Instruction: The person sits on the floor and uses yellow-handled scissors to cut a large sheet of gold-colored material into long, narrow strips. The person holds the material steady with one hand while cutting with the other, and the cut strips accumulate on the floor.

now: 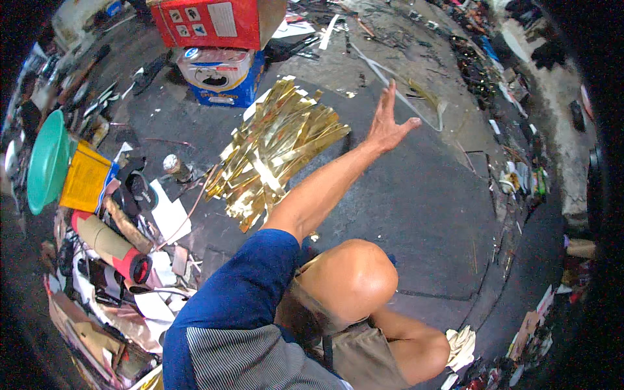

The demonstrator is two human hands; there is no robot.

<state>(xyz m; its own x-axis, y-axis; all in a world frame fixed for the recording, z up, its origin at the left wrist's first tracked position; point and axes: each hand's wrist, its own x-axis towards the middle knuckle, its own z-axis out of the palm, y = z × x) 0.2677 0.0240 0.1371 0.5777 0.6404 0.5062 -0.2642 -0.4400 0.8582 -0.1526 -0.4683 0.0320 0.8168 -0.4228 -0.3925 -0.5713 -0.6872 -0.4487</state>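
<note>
My left arm stretches across to the right, over the near edge of a heap of shiny gold foil strips [279, 140] on the dark floor mat. At its end, my left hand [388, 123] is open, thumb spread away from the fingers, with nothing seen in it. Beside the fingers a long pale strap [409, 104] lies bent in a loop on the floor; whether they touch it I cannot tell. My right hand does not show.
A red cardboard box [211, 23] sits on a blue and white one [221, 75] at the back. To the left are a green basin [49, 162], a yellow packet [89, 177], a small jar-like container [175, 166] and scattered paper. Litter lines the right side.
</note>
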